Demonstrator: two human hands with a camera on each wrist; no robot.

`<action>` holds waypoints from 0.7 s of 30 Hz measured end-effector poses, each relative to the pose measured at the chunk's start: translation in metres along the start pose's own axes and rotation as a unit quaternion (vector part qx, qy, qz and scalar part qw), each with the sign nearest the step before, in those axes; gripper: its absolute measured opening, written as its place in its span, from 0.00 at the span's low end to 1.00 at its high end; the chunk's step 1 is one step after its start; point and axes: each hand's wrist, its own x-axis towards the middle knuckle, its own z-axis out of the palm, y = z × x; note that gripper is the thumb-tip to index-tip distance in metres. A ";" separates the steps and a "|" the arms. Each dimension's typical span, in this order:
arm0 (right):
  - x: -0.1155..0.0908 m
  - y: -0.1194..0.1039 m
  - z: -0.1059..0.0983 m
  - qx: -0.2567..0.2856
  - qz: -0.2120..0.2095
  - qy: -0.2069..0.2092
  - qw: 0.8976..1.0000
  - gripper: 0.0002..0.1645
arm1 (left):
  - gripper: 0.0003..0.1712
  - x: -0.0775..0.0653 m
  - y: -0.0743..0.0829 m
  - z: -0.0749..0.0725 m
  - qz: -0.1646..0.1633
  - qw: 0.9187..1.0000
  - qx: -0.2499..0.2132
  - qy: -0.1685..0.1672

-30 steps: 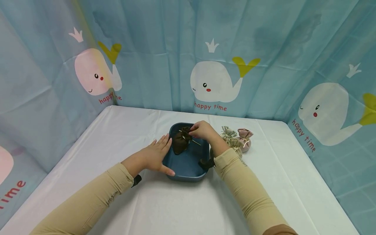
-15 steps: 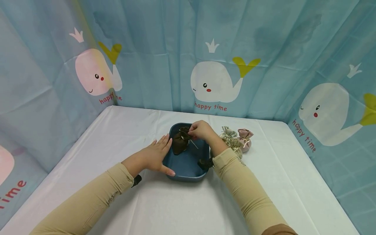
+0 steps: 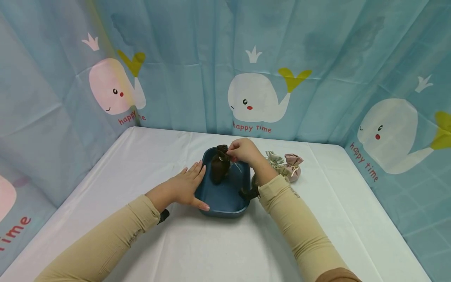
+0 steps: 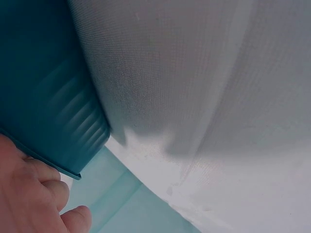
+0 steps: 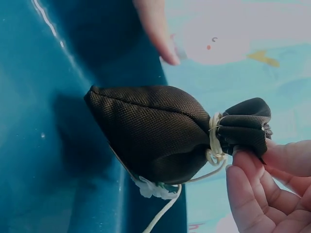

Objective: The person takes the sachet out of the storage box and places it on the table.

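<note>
A dark brown drawstring pouch [image 3: 219,170] hangs upright inside the blue plastic bin [image 3: 225,213]. My right hand [image 3: 244,150] pinches its gathered neck between thumb and fingers. The right wrist view shows the pouch [image 5: 150,128] close up, with a cream cord tied round its neck and a small white flower [image 5: 153,188] on its side. My left hand [image 3: 184,186] lies with fingers spread along the bin's left rim, thumb at the near corner. In the left wrist view, fingers of my left hand [image 4: 34,194] touch the bin's rim.
Right of the bin, partly behind my right forearm, stand several small pouches: a pale green pouch [image 3: 274,158] and a pink pouch [image 3: 293,167] among them. White cloth [image 3: 197,250] covers the table. Light blue curtains [image 3: 197,78] with whale prints enclose its back and sides.
My right hand has lifted the brown pouch by its neck, and the pouch now hangs more upright, slightly farther right. My left hand stays on the bin's rim.
</note>
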 end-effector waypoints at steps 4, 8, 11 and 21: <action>-0.002 -0.004 -0.005 0.016 0.002 0.004 1.000 0.07 | 0.80 0.000 -0.001 0.000 0.000 1.000 0.003 0.000; -0.006 -0.007 -0.012 0.016 0.001 0.010 1.000 0.07 | 0.79 0.000 0.000 0.000 0.003 1.000 0.000 0.003; -0.010 -0.010 -0.019 0.017 0.002 0.013 1.000 0.07 | 0.79 0.000 0.000 0.000 0.002 1.000 0.002 0.002; -0.023 -0.015 -0.041 0.049 -0.011 0.030 0.998 0.07 | 0.80 0.000 0.000 0.001 0.000 1.000 0.002 0.000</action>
